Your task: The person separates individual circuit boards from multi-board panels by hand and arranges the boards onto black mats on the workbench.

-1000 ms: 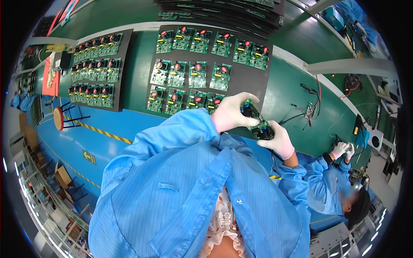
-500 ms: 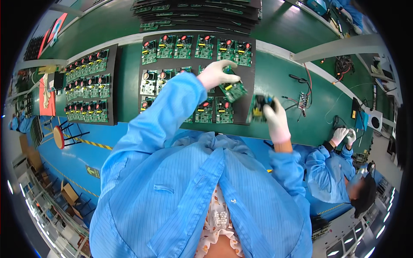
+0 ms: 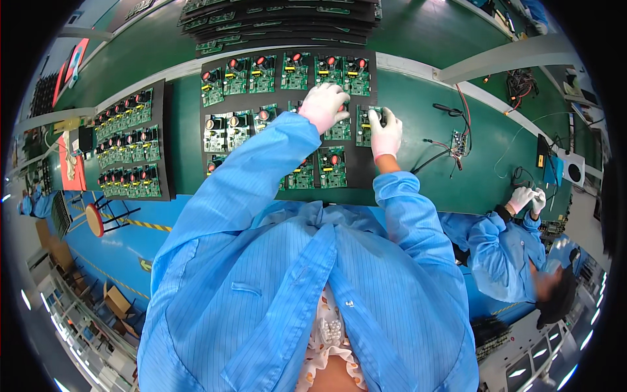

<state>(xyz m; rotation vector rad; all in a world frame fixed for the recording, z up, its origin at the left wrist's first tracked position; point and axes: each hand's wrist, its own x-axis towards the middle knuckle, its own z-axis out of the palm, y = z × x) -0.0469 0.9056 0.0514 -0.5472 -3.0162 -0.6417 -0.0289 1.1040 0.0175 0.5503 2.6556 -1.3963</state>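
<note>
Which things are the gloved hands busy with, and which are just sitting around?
Busy with:
- left hand on the green circuit boards
- right hand on a green circuit board
- black tray of green circuit boards

Sitting around:
- second black tray of boards
- stacked black trays
- loose black and red cables
- round red stool

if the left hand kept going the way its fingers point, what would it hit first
Probably the green circuit board in the top row of the black tray: the left hand points up and away across the tray. How high the hand sits above the boards is unclear.
</note>
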